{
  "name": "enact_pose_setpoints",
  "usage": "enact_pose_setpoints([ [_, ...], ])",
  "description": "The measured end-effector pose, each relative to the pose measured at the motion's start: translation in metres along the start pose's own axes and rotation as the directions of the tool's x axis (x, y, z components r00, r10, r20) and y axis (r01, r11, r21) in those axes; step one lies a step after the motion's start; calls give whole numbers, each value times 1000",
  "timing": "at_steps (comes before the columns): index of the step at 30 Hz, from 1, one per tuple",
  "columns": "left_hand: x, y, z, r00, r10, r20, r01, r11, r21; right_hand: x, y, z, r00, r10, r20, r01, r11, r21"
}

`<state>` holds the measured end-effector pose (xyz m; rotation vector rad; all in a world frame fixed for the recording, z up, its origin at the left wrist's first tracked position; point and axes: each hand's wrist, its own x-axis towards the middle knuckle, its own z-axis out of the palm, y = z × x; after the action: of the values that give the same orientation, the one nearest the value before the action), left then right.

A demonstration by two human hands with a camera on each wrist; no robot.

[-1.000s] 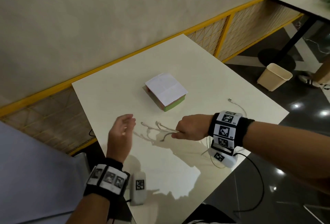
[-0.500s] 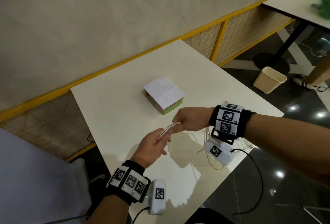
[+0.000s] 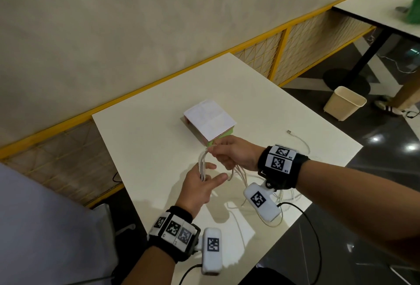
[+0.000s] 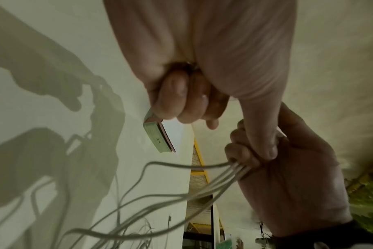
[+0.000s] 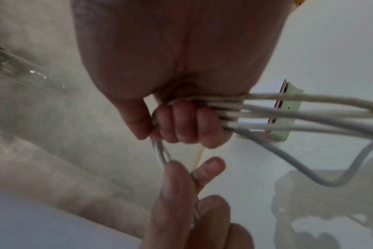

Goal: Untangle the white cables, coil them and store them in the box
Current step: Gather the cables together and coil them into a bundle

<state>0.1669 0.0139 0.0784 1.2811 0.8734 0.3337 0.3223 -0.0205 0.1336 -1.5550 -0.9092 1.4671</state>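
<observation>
My right hand (image 3: 231, 155) (image 5: 187, 123) grips a bundle of white cables (image 3: 202, 164) (image 5: 298, 114) just in front of the box (image 3: 209, 121), above the table. Several strands hang from that fist down into my left hand (image 3: 200, 184) (image 5: 177, 193), whose curled fingers (image 4: 185, 104) hold them while the thumb reaches up to the right hand (image 4: 287, 176). More cable (image 4: 181, 195) trails from the right fist to the table under the right wrist. The box is small, with a white lid and a green side (image 4: 158, 136) (image 5: 287, 118), and it is closed.
Loose white cable with a plug (image 3: 289, 131) lies on the white table (image 3: 147, 148) near its right edge. Beyond that edge stands a beige bin (image 3: 344, 102) on the dark floor. A second table (image 3: 375, 7) is at the far right, and a wall runs behind.
My left hand, open and apart a second ago, closed in and took the strands. Both hands have risen toward the box, so the bundle now hangs between them.
</observation>
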Motion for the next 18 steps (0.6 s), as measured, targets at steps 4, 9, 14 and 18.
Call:
enact_pose_setpoints([
  [4, 4, 4, 5, 997, 58, -52, -54, 996, 76, 5, 1, 9, 998, -40, -39, 43, 995, 87],
  [9, 6, 4, 9, 989, 98, -114, -76, 980, 185, 4, 1, 16, 998, -13, -65, 28, 972, 232],
  [14, 5, 9, 19, 988, 149, -33, -142, 976, 164, 6, -1, 23, 991, -11, -134, 55, 943, 328],
  [18, 6, 14, 20, 984, 177, 7, -173, 954, 243, 6, -3, 23, 983, 11, -185, 66, 914, 401],
])
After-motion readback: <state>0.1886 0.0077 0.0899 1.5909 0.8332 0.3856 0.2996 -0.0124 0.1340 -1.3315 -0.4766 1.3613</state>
